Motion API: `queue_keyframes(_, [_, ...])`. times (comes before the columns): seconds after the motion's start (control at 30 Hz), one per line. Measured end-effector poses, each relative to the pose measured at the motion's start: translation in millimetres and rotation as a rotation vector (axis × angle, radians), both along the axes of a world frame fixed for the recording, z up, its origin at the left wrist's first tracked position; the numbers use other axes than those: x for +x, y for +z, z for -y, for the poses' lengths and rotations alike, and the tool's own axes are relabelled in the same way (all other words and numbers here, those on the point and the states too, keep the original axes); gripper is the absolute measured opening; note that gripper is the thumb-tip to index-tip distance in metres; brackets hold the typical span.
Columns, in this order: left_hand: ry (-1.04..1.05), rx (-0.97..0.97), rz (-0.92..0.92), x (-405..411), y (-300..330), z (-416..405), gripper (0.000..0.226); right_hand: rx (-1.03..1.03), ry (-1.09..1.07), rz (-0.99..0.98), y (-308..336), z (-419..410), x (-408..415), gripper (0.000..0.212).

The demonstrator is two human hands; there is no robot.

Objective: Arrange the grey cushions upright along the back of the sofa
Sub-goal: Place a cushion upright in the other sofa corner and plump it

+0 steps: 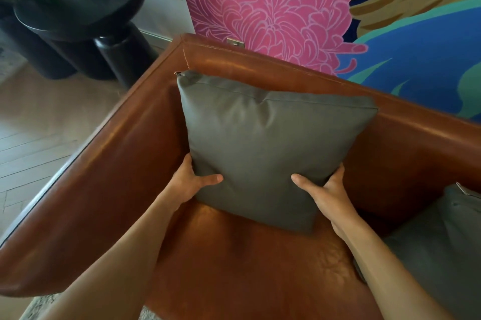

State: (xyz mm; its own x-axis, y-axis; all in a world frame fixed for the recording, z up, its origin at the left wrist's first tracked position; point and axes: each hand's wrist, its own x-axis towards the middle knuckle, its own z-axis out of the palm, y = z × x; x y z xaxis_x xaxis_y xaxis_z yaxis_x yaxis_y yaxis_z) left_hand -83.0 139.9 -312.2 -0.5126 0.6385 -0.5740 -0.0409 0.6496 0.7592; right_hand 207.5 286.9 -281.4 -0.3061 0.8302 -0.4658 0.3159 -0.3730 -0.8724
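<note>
1. My left hand (188,180) grips the cushion (268,142) at its lower left corner, thumb on the front, fingers curled out of sight behind.
2. My right hand (329,193) clamps its lower right edge the same way.
3. The cushion stands upright on the sofa (104,163) seat, leaning on the backrest near the sofa's left corner.
4. A 2nd cushion (442,249) lies flat on the sofa seat, to the right.

Left hand (188,181) and right hand (328,192) clasp, thumbs forward.
</note>
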Motion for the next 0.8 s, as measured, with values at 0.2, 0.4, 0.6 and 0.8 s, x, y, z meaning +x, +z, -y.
queue_keyframes(0.2, [0.062, -0.031, -0.037, 6.9, -8.8, 13.7, 0.126, 0.109, -0.11, 0.167, 44.3, -3.0, 2.5, 0.131])
queue_keyframes(0.4, [0.094, -0.056, -0.1, 36.1, -25.4, 31.7, 0.107, 0.749, 0.036, 0.505, 99.4, -5.0, -35.2, 0.087])
queue_keyframes(0.6, [0.128, -0.067, -0.062, 59.6, -38.6, 38.7, 0.11, 0.869, 0.513, 0.627, 106.9, -6.2, -105.4, 0.068])
queue_keyframes(0.8, [0.286, 0.114, 0.187, 69.5, -36.4, 27.2, 0.137, 0.902, 0.645, 0.888, 86.7, -7.5, -141.0, 0.096])
